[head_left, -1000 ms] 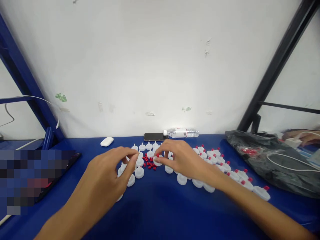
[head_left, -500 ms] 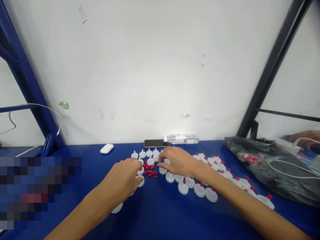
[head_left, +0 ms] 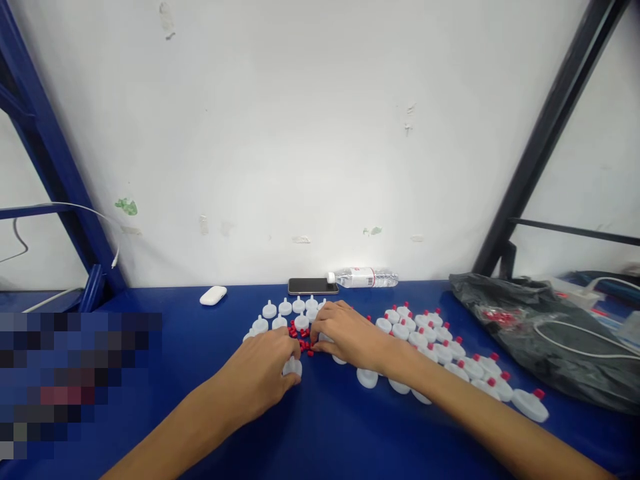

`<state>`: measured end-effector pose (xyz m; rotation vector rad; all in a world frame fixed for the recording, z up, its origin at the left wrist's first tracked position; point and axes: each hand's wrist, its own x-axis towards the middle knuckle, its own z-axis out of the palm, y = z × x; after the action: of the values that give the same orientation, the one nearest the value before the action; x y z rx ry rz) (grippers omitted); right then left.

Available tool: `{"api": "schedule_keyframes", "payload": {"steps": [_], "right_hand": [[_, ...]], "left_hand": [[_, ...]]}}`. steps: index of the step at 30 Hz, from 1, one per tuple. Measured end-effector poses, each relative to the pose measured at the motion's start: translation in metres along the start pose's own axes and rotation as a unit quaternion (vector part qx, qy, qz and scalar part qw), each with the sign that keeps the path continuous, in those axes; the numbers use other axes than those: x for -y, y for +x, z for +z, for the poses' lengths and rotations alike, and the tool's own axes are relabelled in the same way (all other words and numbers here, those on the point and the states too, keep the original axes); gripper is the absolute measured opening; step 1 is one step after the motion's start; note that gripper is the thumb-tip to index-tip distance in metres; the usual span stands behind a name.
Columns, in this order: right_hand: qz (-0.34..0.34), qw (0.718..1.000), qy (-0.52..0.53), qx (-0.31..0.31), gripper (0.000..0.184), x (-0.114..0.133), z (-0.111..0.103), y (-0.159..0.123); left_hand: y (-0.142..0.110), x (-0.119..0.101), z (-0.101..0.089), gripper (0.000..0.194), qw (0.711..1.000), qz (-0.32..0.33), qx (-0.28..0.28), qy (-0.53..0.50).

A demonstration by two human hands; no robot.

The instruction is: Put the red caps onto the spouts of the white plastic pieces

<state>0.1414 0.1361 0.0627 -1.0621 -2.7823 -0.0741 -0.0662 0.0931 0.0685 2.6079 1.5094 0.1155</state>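
Observation:
My left hand is closed around a white bottle cap with a nozzle, just above the blue tabletop; its fingers hide part of the cap. At the right edge of a loose pile of small red caps, my right hand bends down, thumb and index fingertip pinched on a small red cap. Behind the pile stand several white nozzle caps with bare tips. To the right spreads a group of white nozzle caps with red tips, some hidden under my right forearm.
Along the wall lie a phone, a clear water bottle and a white earbud case. A black plastic bag with a white cable fills the right side. Another person's hand is partly visible beyond it. A blurred-out patch covers the left.
My right hand set a red-tipped cap down among the right group, then moved to the red pile. My left hand reached down, took a white nozzle cap and brought it rightward.

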Motion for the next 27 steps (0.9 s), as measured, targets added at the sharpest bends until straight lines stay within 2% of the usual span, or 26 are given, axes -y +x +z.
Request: {"api": "schedule_keyframes", "payload": {"steps": [6, 11, 17, 23, 27], "right_hand": [[-0.001, 1.000, 0.000, -0.015, 0.010, -0.002, 0.001, -0.006], [-0.006, 1.000, 0.010, -0.029, 0.013, -0.004, 0.003, -0.012], [-0.017, 0.999, 0.018, -0.038, 0.015, -0.001, -0.002, -0.013], [-0.026, 0.999, 0.023, -0.037, 0.018, 0.001, -0.005, -0.015], [-0.029, 0.999, 0.027, -0.032, 0.019, 0.002, -0.008, -0.015]], "left_hand": [[0.003, 0.000, -0.001, 0.014, 1.000, -0.001, -0.022, 0.007], [0.001, 0.008, -0.002, 0.030, 0.999, -0.031, -0.014, 0.038], [0.002, 0.015, 0.003, 0.018, 0.997, -0.040, -0.011, 0.059], [0.002, 0.005, 0.002, 0.017, 0.998, -0.009, -0.055, 0.042], [0.002, -0.001, 0.001, 0.007, 0.994, 0.016, -0.105, 0.003]]}}
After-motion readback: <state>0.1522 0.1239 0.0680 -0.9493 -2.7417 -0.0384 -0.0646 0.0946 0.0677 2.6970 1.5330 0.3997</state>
